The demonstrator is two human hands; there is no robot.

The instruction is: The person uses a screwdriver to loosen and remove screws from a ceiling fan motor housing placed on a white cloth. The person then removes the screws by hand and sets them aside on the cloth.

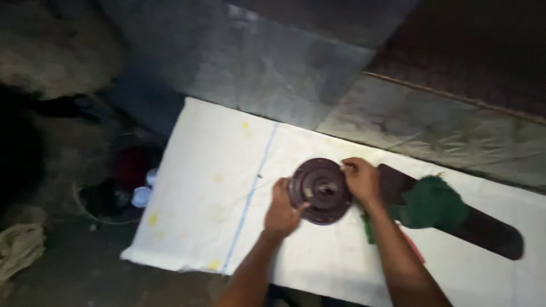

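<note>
Both hands gripped a round dark-brown metal hub point(321, 190), which sat on a white sheet point(210, 187) spread over the worktop. The left hand point(282, 210) was curled around the hub's left rim, fingers closed on its edge. The right hand point(360, 179) clasped the upper right rim, fingers bent over it. Just right of the hub lay a dark blade point(489, 230) with a green cloth point(432, 203) bunched on it.

Round disc point(320, 191): dark maroon-brown, paler metal centre. Cloth point(216, 170) under it: white, one thin blue stripe, scattered yellow spots. Rag point(435, 203): dark green. Blade point(492, 232): blackish brown. Floor point(284, 62): grey, glossy.
</note>
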